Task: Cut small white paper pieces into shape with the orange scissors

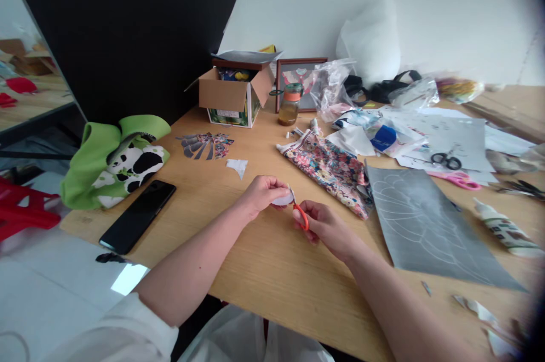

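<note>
Over the middle of the wooden table (251, 260), my left hand (263, 194) pinches a small white piece (283, 200) that looks like paper or fabric. My right hand (321, 221) grips orange-handled scissors (301, 215), their blades at the right edge of the white piece. How far the blades are apart is too small to tell. A white scrap (237, 167) lies beyond my left hand, beside a fan of cut patterned strips (206, 145). Floral fabric (327, 166) is spread out beyond my right hand.
On the left are a black phone (138, 215) and a green panda bag (123, 163). An open cardboard box (232, 95) and a jar (290, 105) stand at the back. To the right lie a grey patterned sheet (426, 226), black scissors (445, 160), pink scissors (462, 180) and a glue bottle (506, 230).
</note>
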A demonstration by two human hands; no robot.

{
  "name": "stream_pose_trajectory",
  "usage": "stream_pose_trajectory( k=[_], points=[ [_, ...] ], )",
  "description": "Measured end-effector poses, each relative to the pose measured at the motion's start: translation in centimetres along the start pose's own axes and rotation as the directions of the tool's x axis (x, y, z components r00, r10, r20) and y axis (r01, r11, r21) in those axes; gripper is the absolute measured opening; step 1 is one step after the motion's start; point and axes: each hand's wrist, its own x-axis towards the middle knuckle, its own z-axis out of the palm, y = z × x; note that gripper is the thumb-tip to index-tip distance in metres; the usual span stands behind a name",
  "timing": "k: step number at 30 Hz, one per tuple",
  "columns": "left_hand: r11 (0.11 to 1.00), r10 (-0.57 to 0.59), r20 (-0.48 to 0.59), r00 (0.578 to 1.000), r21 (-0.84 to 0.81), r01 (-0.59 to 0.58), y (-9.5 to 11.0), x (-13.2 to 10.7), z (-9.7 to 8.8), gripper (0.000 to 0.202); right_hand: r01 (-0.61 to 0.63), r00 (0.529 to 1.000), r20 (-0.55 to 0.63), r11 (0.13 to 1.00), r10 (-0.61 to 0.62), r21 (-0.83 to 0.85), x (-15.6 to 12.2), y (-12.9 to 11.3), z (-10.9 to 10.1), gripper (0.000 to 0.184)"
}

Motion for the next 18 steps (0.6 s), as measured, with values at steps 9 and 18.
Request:
stream_pose_trajectory(
  k=[9, 18],
  points=[
    [1.0, 0.005, 0.049, 0.999, 0.021, -0.007, -0.07, -0.05, -0.19, 0.008, -0.011, 1.0, 0.01, 1.0, 0.011, 0.019, -0.07, -0.07, -0.05, 0.049],
    [1.0, -0.006, 0.054, 0.999, 0.021, 0.005, 0.01, 0.0, -0.24, 0.008, -0.004, 1.0, 0.003, 1.0, 0.004, -0.01, -0.14, -0.35, -0.05, 0.05]
  ],
)
